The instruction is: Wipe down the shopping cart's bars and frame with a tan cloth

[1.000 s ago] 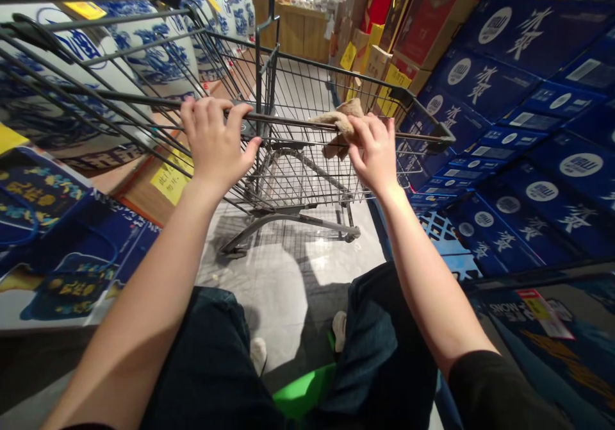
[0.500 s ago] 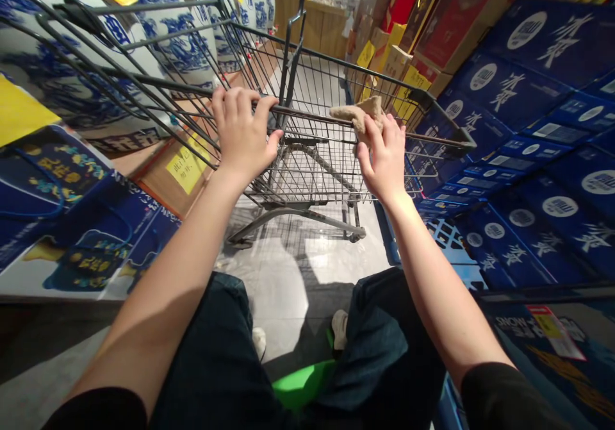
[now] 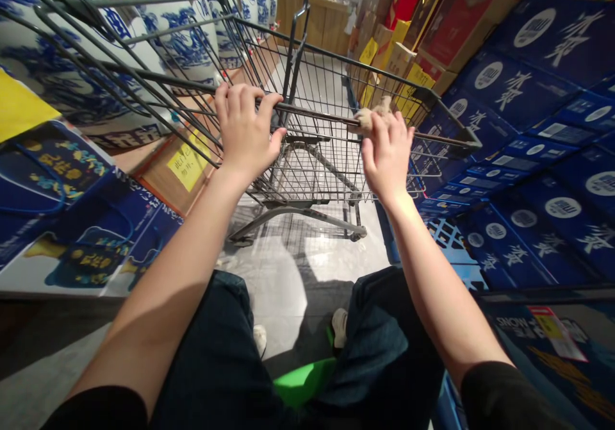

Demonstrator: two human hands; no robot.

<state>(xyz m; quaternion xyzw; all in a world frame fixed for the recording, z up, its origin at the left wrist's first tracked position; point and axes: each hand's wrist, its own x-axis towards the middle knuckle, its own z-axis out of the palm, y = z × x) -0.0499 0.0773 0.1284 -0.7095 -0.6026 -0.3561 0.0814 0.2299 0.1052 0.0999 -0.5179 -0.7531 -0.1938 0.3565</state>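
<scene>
While left hand (image 3: 246, 125) rests half-open on the cart rail (image 3: 317, 114), right hand (image 3: 388, 154) clasps cloth (image 3: 383, 107) there.
Probably soft, light; grip bunched.

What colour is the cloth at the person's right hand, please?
The cloth is light brown, close to beige; it shows best in the head view.

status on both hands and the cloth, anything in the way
Left hand over cart rail. Right hand holding tan cloth at rail. Upright bar near left hand.

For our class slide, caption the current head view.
Left hand on the rail of a shopping cart, right hand holding tan cloth against that rail.
</scene>
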